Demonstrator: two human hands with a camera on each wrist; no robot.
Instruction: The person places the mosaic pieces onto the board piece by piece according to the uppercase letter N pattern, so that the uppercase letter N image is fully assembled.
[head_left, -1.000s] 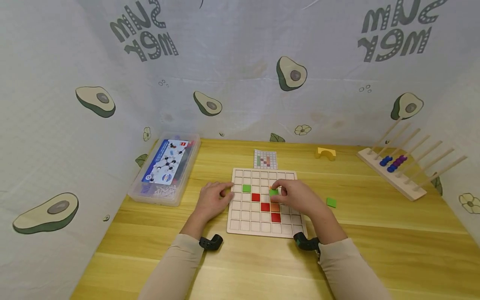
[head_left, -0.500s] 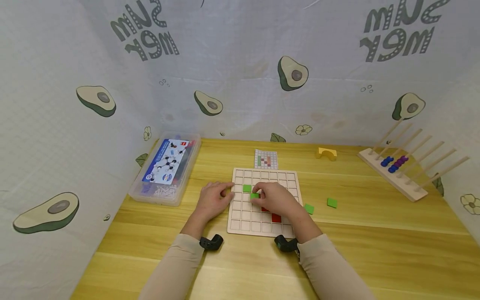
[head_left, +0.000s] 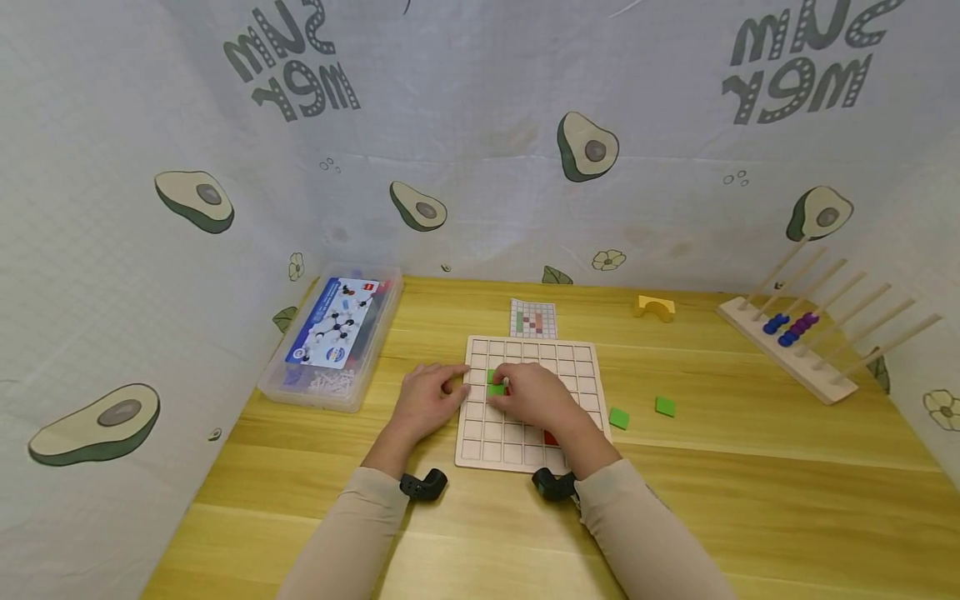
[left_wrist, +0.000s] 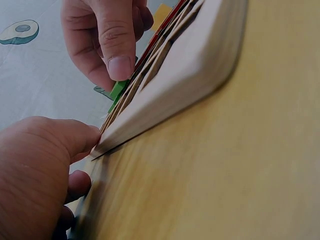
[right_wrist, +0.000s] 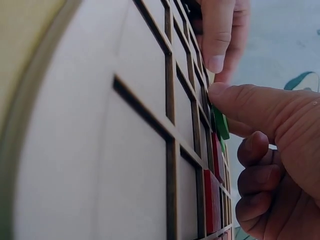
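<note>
My right hand (head_left: 536, 396) pinches a green square tile (head_left: 495, 389) between thumb and fingers over the left part of the wooden grid board (head_left: 480, 450). Just behind it, another green tile (head_left: 491, 376) lies in a cell, partly covered by the fingers. A red tile (head_left: 551, 437) shows beside the wrist. More red tiles (right_wrist: 212, 200) sit in cells in the right wrist view, and the hand hides part of the board from the head camera. At the board's left edge rests my left hand (head_left: 427, 404), its thumb and index fingertips touching the rim, apart from each other.
Two loose green tiles, a nearer one (head_left: 618, 418) and a farther one (head_left: 665, 407), lie right of the board. Behind it is a printed grid card (head_left: 533, 318). A plastic box (head_left: 330, 337) stands left, a yellow arch block (head_left: 655, 307) and peg abacus (head_left: 787, 350) right.
My right hand has carried the green tile leftward across the board, down beside the other green tile. A loose green tile near the board's right side has come into view. The left hand stays put.
</note>
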